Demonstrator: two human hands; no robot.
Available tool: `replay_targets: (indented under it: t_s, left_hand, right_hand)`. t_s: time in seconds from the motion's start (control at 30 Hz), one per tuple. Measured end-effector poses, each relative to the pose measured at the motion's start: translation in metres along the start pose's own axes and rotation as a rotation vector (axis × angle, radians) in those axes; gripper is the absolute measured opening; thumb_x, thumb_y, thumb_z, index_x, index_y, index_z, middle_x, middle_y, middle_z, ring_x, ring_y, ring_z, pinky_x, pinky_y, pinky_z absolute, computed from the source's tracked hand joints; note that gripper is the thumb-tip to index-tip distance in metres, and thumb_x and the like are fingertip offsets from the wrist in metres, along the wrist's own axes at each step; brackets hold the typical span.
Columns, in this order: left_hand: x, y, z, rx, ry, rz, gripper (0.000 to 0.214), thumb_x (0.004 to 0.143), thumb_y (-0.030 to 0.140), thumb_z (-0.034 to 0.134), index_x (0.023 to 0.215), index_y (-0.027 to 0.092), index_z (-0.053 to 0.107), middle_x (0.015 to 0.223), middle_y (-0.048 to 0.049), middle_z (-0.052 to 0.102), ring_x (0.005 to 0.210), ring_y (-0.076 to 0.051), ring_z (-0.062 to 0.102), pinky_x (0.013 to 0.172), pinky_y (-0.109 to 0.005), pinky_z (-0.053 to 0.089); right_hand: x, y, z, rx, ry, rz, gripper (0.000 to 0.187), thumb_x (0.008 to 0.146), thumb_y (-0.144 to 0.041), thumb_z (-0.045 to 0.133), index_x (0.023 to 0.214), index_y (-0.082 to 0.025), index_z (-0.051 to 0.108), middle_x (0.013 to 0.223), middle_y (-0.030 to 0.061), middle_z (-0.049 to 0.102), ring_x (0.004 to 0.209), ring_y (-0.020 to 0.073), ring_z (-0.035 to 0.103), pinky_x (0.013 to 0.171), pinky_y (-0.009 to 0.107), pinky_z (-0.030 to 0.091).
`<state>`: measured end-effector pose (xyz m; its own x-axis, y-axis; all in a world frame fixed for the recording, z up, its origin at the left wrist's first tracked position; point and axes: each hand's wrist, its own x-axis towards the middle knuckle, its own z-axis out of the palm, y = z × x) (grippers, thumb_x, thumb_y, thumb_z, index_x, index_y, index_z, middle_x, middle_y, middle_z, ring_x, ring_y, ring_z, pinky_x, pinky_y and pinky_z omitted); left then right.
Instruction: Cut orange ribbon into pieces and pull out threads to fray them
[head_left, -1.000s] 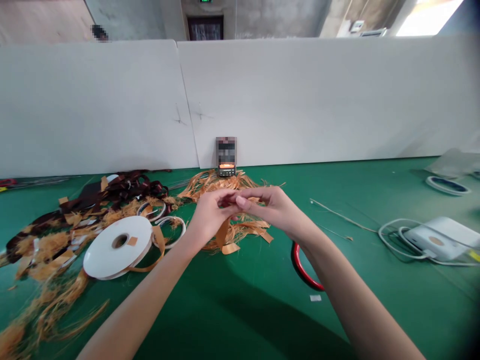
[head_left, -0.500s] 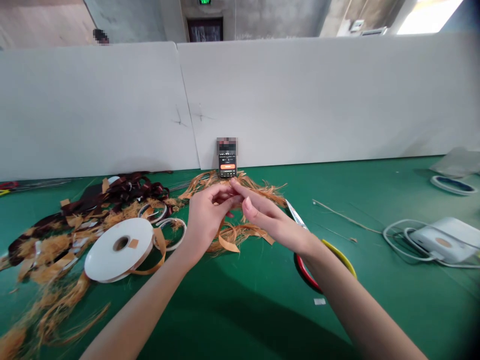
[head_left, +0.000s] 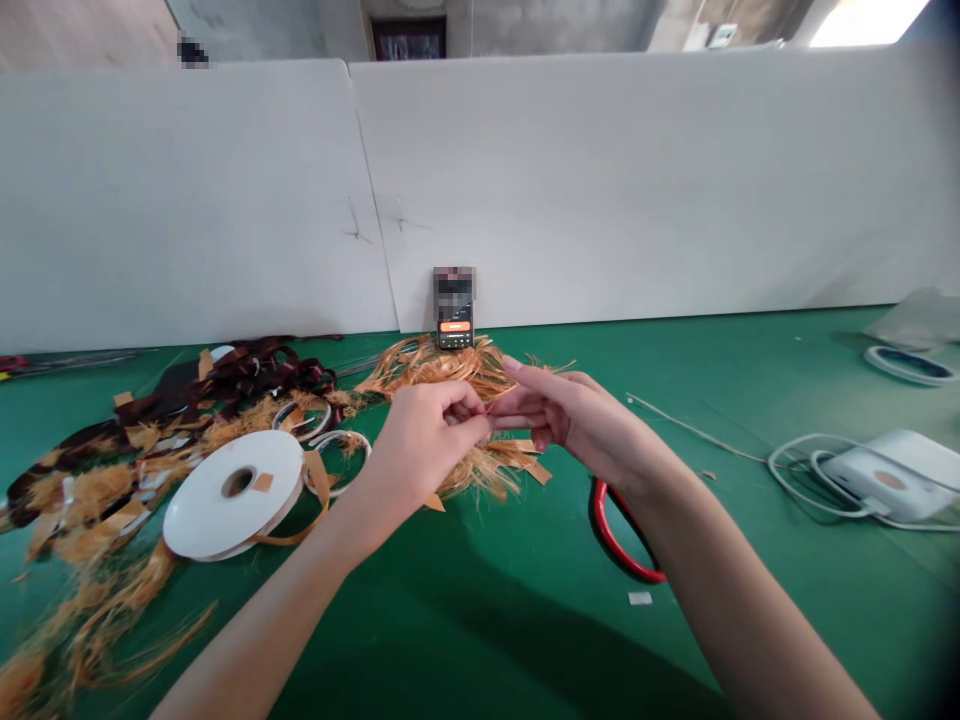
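My left hand (head_left: 427, 440) is closed in a pinch above the middle of the table, thumb against forefinger. Whatever sits between those fingertips is too small or hidden to make out. My right hand (head_left: 581, 415) meets it from the right, its fingers stretched to the left fingertips and its thumb raised apart. Under and behind both hands lie orange-tan ribbon strips with frayed fibres (head_left: 420, 365). Scissors with a red handle loop (head_left: 619, 545) rest below my right wrist, which covers most of them.
At left are a white ribbon spool (head_left: 202, 500), dark brown ribbon (head_left: 247, 375) and more frayed tan ribbon (head_left: 112, 500). A phone (head_left: 454, 325) leans on the white partition (head_left: 600, 190). A white device with a cable (head_left: 900, 470) and a tape roll (head_left: 911, 365) are at right.
My right hand has shifted right and turned, its thumb lifting away, and its forearm now covers the scissors' blades and yellow handle. The left hand has moved slightly down, still pinching.
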<state>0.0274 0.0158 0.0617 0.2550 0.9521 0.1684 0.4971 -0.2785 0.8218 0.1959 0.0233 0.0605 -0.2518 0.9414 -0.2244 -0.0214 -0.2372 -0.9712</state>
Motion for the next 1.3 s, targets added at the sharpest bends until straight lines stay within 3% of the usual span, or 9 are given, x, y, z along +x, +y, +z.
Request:
replay_targets:
  t_s: [0.13,0.27,0.5,0.63,0.83,1.0,1.13,1.3]
  left_hand:
    - [0.0,-0.008,0.009,0.208,0.165,0.136,0.012,0.073,0.014,0.059,0.062,0.019,0.058,0.057,0.0032,0.06,0.048,-0.01,0.045,0.052,-0.025,0.035]
    - [-0.003,-0.01,0.012,0.352,0.167,0.152,0.013,0.077,0.017,0.056,0.064,0.019,0.057,0.065,0.0005,0.064,0.054,-0.012,0.049,0.054,-0.026,0.035]
    - [-0.007,-0.003,0.016,0.481,0.102,0.116,0.014,0.079,0.018,0.055,0.065,0.019,0.058,0.065,-0.0011,0.067,0.056,-0.015,0.055,0.054,-0.027,0.035]
    - [-0.008,-0.003,0.016,0.521,0.1,0.125,0.013,0.077,0.018,0.056,0.064,0.02,0.057,0.062,-0.0008,0.067,0.054,-0.015,0.055,0.05,-0.026,0.031]
    - [-0.009,-0.006,0.013,0.593,0.19,0.146,0.016,0.077,0.016,0.055,0.062,0.02,0.053,0.064,-0.0022,0.065,0.054,-0.016,0.053,0.048,-0.028,0.024]
    - [-0.008,-0.009,0.014,0.566,0.342,0.186,0.009,0.08,0.018,0.057,0.07,0.02,0.057,0.071,-0.002,0.069,0.057,-0.016,0.056,0.051,-0.027,0.029]
    - [-0.009,-0.011,0.014,0.531,0.38,0.255,0.004,0.079,0.019,0.058,0.076,0.019,0.058,0.073,-0.002,0.068,0.059,-0.015,0.055,0.054,-0.027,0.033]
    - [-0.011,-0.009,0.016,0.44,0.458,0.367,0.007,0.081,0.018,0.058,0.073,0.019,0.056,0.066,0.0007,0.065,0.056,-0.012,0.054,0.052,-0.024,0.034]
  right_hand:
    - [-0.007,-0.002,0.011,0.044,-0.027,-0.024,0.048,0.078,-0.063,0.058,0.073,-0.018,0.072,0.087,0.0105,0.073,0.085,0.0207,0.069,0.067,0.028,0.059]
    - [-0.017,-0.004,0.021,-0.068,-0.114,-0.1,0.056,0.08,-0.068,0.049,0.084,-0.017,0.071,0.091,0.0098,0.071,0.09,0.02,0.066,0.082,0.032,0.057]
    - [-0.02,0.0,0.024,-0.097,-0.016,-0.064,0.071,0.078,-0.078,0.037,0.091,-0.016,0.069,0.088,0.0116,0.071,0.088,0.0239,0.067,0.08,0.038,0.056]
    - [-0.02,0.004,0.024,-0.085,-0.028,-0.055,0.073,0.079,-0.078,0.032,0.097,-0.018,0.069,0.088,0.0118,0.071,0.086,0.0243,0.066,0.077,0.04,0.056]
    - [-0.02,0.005,0.024,-0.293,-0.113,-0.16,0.039,0.087,-0.054,0.05,0.095,-0.021,0.069,0.094,0.0058,0.068,0.093,0.0218,0.063,0.086,0.039,0.053]
    - [-0.028,-0.005,0.029,-0.137,-0.009,-0.181,0.023,0.086,-0.033,0.055,0.092,-0.021,0.073,0.091,0.0054,0.07,0.09,0.021,0.065,0.085,0.038,0.053]
    - [-0.032,-0.01,0.032,-0.095,0.009,-0.219,0.024,0.08,-0.031,0.064,0.102,-0.025,0.072,0.1,0.005,0.071,0.103,0.0227,0.064,0.091,0.038,0.05]
    - [-0.031,-0.008,0.033,0.039,0.068,-0.257,0.04,0.075,-0.033,0.071,0.114,-0.027,0.067,0.13,0.0031,0.061,0.124,0.0242,0.053,0.105,0.041,0.042]
